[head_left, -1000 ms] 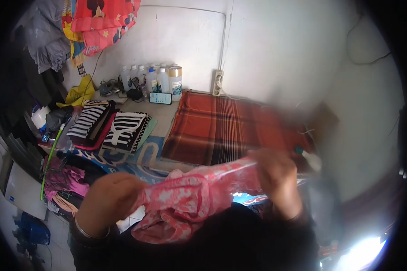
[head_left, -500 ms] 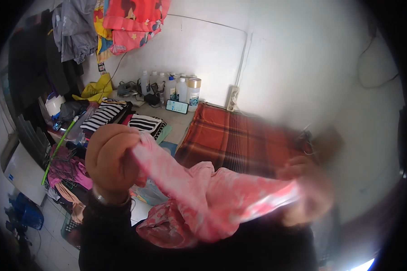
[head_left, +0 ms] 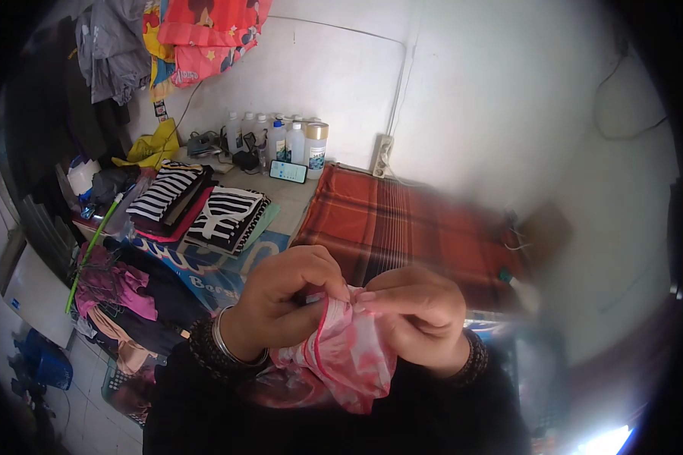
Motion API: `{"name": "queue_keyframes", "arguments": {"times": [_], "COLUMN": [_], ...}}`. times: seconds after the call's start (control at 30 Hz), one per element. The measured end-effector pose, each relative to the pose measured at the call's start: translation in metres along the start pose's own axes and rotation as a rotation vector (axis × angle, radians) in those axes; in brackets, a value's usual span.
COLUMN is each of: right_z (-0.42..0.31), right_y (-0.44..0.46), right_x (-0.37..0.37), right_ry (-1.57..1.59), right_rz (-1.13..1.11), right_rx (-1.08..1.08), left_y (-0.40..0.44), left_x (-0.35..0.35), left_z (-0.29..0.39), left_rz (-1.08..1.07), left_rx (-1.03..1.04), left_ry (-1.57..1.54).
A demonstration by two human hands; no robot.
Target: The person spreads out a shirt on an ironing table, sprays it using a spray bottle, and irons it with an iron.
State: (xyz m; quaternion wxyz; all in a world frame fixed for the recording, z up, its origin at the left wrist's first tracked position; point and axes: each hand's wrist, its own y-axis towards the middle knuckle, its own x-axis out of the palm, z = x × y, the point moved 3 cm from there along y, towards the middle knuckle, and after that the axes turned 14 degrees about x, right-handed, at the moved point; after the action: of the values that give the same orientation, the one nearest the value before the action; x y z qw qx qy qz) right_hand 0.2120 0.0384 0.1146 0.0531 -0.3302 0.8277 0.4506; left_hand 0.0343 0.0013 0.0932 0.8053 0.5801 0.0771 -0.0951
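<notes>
One pink-and-white patterned garment of thin cloth with a darker pink trim [head_left: 349,364] is held up in front of the person's body, at the near side of the table. Two stacks of folded clothes lie on the table to the left: one topped with black-and-white striped cloth [head_left: 167,189], the other with a striped piece bearing a white tie [head_left: 224,216]. At least six plastic bottles [head_left: 296,144] stand by the wall; they overlap, so an exact count cannot be made. One phone with a lit screen [head_left: 288,172] leans before them.

Beside the phone lies one red-brown plaid cloth [head_left: 402,220], spread flat, and behind it one white power strip [head_left: 382,155] is on the wall. A red printed cloth [head_left: 212,34] and a grey garment [head_left: 114,57] hang at upper left. One bright green pole [head_left: 95,246] slants at the table's left end. Both hands and the garment hide part of the plaid cloth's near edge.

The left hand [head_left: 277,307], with a silver bangle [head_left: 221,334] at its wrist, pinches the garment's trimmed edge between thumb and fingers. The right hand [head_left: 425,318] is closed on the same edge, its fingertips just beside the left's.
</notes>
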Motion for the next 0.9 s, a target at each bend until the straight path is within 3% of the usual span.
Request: {"name": "queue_keyframes", "arguments": {"times": [0.23, 0.33, 0.4, 0.43, 0.5, 0.53, 0.6, 0.7, 0.9], "right_z": [0.005, 0.005, 0.006, 0.007, 0.014, 0.017, 0.025, 0.029, 0.034], "right_y": [-0.008, -0.01, -0.01, -0.01, -0.01, -0.012, -0.016, -0.014, -0.016], "right_x": [-0.005, -0.004, -0.002, -0.001, -0.001, -0.001, 0.0, 0.003, 0.01], "right_ry": [0.052, 0.044, 0.022, 0.025, -0.015, -0.012, 0.046, 0.027, -0.052], "right_rz": [-0.022, -0.054, -0.119, -0.121, -0.087, -0.088, -0.087, -0.112, -0.115], "right_rx": [0.045, 0.063, 0.101, 0.101, 0.133, 0.136, 0.276, 0.243, 0.196], "left_y": [-0.001, -0.002, -0.008, -0.01, -0.008, -0.006, 0.001, -0.002, -0.021], "left_x": [0.006, 0.003, 0.001, 0.001, -0.008, -0.01, -0.01, -0.008, -0.011], "left_z": [-0.004, -0.01, -0.023, -0.026, -0.022, -0.019, -0.001, -0.005, -0.019], "left_rz": [-0.046, -0.09, -0.076, -0.073, 0.08, 0.081, -0.18, -0.289, -0.184], "left_rx": [-0.056, -0.144, -0.357, -0.359, -0.042, -0.045, 0.202, 0.201, -0.028], "left_ry": [0.035, -0.051, -0.331, -0.329, 0.228, 0.228, 0.588, 0.542, 0.256]}}
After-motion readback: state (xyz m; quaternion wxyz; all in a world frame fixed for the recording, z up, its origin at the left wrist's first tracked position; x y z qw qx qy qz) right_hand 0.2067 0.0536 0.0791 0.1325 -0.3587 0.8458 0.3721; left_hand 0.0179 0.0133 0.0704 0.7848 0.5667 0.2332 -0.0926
